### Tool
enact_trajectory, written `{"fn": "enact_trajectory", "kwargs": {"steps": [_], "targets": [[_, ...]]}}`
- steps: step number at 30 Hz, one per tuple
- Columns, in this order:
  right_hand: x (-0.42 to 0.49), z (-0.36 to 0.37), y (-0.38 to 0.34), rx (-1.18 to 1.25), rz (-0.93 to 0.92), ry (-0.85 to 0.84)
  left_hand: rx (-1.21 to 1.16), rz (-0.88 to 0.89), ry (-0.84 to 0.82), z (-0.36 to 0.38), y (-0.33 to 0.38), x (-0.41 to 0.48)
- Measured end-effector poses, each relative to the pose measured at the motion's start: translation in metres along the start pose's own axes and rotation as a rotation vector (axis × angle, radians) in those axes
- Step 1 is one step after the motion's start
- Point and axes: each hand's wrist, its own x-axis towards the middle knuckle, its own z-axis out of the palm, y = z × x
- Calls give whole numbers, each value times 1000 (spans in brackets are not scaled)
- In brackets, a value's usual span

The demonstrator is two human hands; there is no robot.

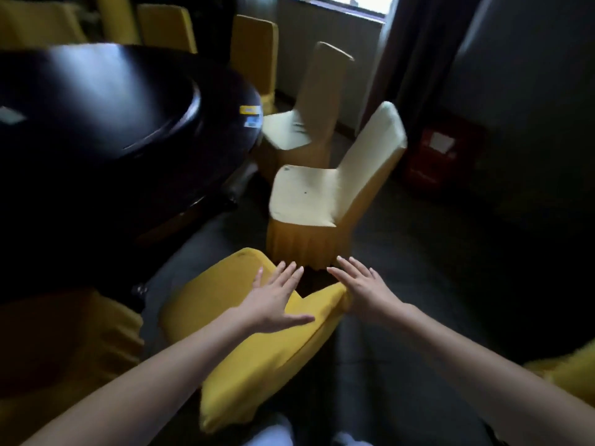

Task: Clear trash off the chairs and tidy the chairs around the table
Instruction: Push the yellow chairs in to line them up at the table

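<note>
Yellow fabric covers the nearest chair (257,349), its backrest top directly under both outstretched hands. Left hand (273,300) flat over the backrest, fingers spread wide, holding nothing. Right hand (363,288) at the backrest's right corner, fingers extended and splayed, empty; contact with the cover cannot be told. 2 paler covered chairs stand beyond: one (325,191) just ahead, facing left, another (302,123) behind it beside the dark round table (96,123). Small yellow and blue items (251,115) lie at the table's right edge. Red crate (441,152) near the curtain
</note>
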Motion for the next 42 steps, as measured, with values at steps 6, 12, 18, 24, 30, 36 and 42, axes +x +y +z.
{"fn": "enact_trajectory", "kwargs": {"steps": [6,12,18,24,30,36,42], "targets": [[20,0,26,28,-266,-102,-299,-335,-299,40,14,-42],[22,30,25,42,-386,-52,-425,-583,-318,66,16,-101],[42,31,17,-22,-483,-28,-280,-679,-120,69,32,-110],[62,25,0,-38,-508,-38,-223,-763,-7,73,18,-116],[92,19,-57,-26,-500,-68,-336,-900,72,71,-28,-134],[116,18,-123,-72,-485,-50,-286,-974,135,73,-92,-159],[131,15,-177,-175,-471,-62,-206,-957,147,67,-156,-178]]}}
